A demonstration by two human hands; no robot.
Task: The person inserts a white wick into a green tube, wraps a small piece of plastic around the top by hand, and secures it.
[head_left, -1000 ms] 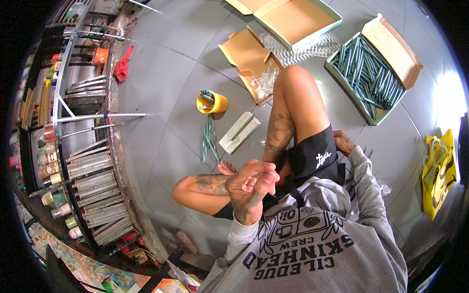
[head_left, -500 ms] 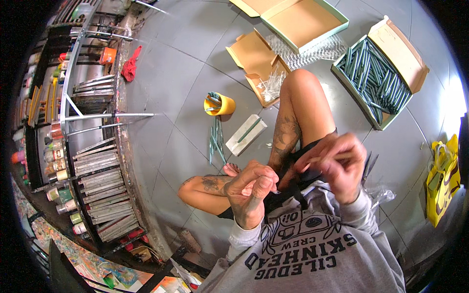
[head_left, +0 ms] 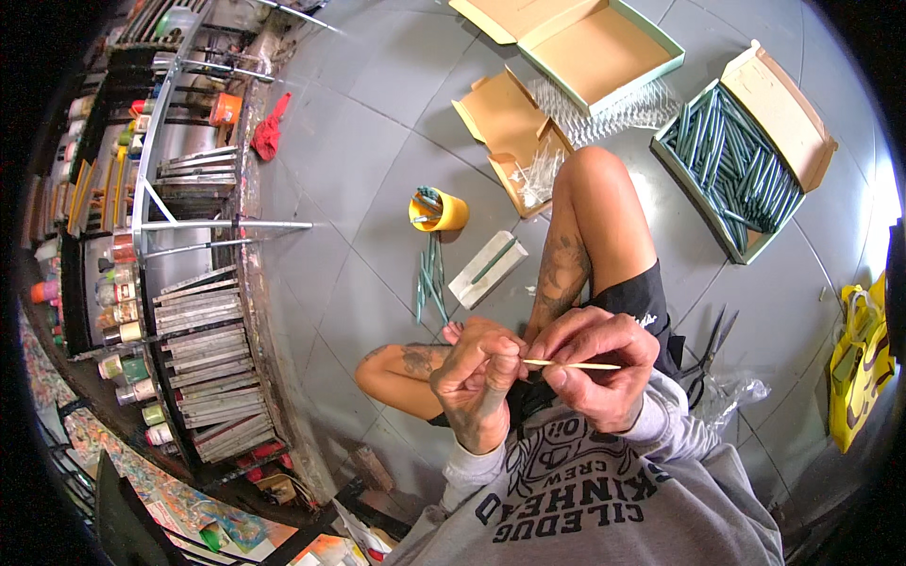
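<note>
A thin pale wooden stick (head_left: 595, 366) with tapered ends lies pinched between the fingertips and thumb of my right hand (head_left: 615, 341). Its left tip reaches the fingers of my left hand (head_left: 475, 379), which are pinched together in front of my lap; whatever they hold is hidden. Ahead of my hands, a dark green pen-like stick (head_left: 500, 258) rests on a whitish rectangular block (head_left: 472, 291). Several similar loose sticks (head_left: 433, 274) lie on the floor beside it. A tipped-looking yellow cup (head_left: 455, 213) holds more of them.
An open box (head_left: 742, 253) full of dark green sticks is at the right. Cartons (head_left: 595, 52) and clear plastic pieces (head_left: 538, 174) lie ahead. Scissors (head_left: 710, 358), clear plastic (head_left: 734, 401) and a yellow bag (head_left: 857, 377) are right. A metal rack (head_left: 143, 189) with bottles stands left.
My right hand has come down and leftward with the wooden stick, bringing its tip to my left hand. My left hand stays pinched in nearly the same place.
</note>
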